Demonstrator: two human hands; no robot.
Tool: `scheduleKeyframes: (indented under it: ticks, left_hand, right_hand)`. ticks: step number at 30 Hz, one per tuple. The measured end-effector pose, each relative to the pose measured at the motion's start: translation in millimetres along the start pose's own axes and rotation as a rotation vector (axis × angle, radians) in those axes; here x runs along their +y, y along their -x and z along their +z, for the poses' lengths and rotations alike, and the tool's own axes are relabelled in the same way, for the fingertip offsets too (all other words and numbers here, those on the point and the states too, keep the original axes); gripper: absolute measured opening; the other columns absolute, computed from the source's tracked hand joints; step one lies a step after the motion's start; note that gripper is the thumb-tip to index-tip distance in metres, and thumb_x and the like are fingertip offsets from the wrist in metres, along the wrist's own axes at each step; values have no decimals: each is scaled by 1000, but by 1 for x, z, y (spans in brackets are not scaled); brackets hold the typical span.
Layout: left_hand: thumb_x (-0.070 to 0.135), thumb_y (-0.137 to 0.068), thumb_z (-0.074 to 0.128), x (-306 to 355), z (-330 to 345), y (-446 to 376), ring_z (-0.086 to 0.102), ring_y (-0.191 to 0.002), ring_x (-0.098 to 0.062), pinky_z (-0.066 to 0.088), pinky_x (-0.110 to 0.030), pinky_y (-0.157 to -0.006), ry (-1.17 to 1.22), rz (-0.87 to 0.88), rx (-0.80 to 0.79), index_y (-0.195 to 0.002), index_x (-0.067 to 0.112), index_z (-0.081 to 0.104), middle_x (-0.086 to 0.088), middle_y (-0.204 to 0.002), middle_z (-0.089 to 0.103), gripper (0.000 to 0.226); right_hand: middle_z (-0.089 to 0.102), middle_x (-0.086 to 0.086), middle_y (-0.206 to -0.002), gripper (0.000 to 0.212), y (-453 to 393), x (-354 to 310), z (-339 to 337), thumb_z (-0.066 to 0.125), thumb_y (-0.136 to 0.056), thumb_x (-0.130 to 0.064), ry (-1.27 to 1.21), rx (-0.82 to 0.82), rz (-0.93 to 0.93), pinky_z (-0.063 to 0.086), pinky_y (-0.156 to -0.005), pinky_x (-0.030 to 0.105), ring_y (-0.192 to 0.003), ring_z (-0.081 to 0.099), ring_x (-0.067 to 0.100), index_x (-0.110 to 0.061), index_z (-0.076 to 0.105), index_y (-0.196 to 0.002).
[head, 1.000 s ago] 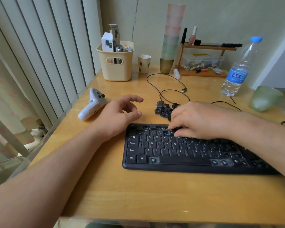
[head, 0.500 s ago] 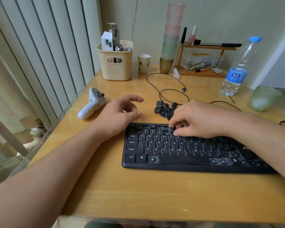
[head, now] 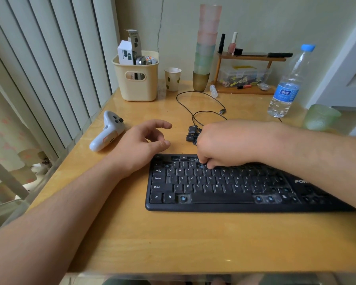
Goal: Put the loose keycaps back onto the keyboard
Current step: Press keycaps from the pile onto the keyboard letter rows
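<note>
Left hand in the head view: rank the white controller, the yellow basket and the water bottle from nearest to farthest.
From the left hand:
1. White controller, just to its left on the table.
2. Yellow basket, farther back toward the wall.
3. Water bottle, far across on the right side, beyond the right hand.

A room in a home is shown. A small wooden desk (head: 173, 243) is placed against a cracked painted wall, with vertical blinds (head: 49, 58) at the left. Nail polish (head: 232, 45), stacked cups (head: 207, 48) and a water bottle (head: 288, 85) are kept at the far side.
</note>
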State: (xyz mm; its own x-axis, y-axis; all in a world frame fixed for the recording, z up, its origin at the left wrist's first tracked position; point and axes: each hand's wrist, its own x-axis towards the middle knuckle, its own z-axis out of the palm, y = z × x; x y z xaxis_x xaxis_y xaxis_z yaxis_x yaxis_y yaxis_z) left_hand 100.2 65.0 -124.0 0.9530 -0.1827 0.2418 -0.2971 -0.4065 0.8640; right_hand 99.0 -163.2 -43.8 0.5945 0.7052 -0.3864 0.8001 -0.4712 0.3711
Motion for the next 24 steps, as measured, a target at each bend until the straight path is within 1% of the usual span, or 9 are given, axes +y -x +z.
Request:
scheduleKeyframes:
  ticks: [1,3,7,10,12,13,16,19,24]
  left_hand:
    - [21,-92,76,0,0,0,54,-70,2,42,-30,-82,1,0,1,-117,40,68,10,-86,68,32]
    - [22,-92,76,0,0,0,55,-70,2,42,-30,-81,1,0,-1,-118,40,68,10,-87,68,32]
    - [22,-93,75,0,-1,0,55,-72,2,42,-29,-83,-4,6,-1,-118,39,68,9,-87,68,32]
    - [22,-93,75,0,-1,0,55,-72,1,42,-30,-83,0,10,-3,-118,40,68,10,-87,68,31]
    - [23,-93,75,0,-1,0,56,-72,1,42,-30,-83,-2,7,-2,-118,40,68,10,-87,68,31]
    - [23,-93,75,-1,-1,0,56,-73,1,43,-30,-83,-2,7,-2,-118,40,68,10,-87,68,31]
    - [23,-92,76,-2,0,-1,56,-73,0,42,-30,-84,10,13,0,-118,40,68,11,-86,67,32]
    - [25,-92,76,-4,0,-1,57,-76,-1,43,-31,-86,8,12,-4,-118,41,68,11,-86,68,32]
    - [26,-92,76,-4,-1,-1,58,-77,0,43,-31,-86,6,14,-9,-119,41,68,10,-86,68,32]
  right_hand:
    - [52,-11,-79,15,1,0,-1,63,-99,-35,23,8,-18,57,-77,38,-91,63,20,-25,74,-99]
    - [55,-7,-80,16,3,1,0,60,-98,-34,54,27,-36,59,-74,40,-87,63,21,-23,71,-93]
    - [67,-6,-91,21,4,4,11,54,-97,-36,0,67,-1,60,-73,40,-90,64,18,-25,71,-104]
    - [68,-16,-92,22,10,11,16,59,-97,-37,-210,96,76,58,-78,30,-89,63,5,-31,72,-114]
    - [67,-27,-82,20,15,17,20,66,-95,-34,-455,117,159,51,-74,15,-81,63,-5,-33,75,-113]
    - [66,-33,-79,18,17,19,22,69,-94,-34,-561,125,194,48,-71,11,-80,62,-10,-33,76,-110]
    - [64,-44,-84,13,19,22,29,74,-92,-36,-757,151,258,48,-78,18,-84,62,-14,-38,79,-104]
    - [69,-37,-88,10,19,21,30,76,-91,-38,-857,157,301,54,-84,26,-84,65,-8,-38,80,-100]
    - [74,-22,-89,11,16,11,23,75,-91,-42,-778,131,296,57,-83,28,-84,66,-1,-39,79,-101]
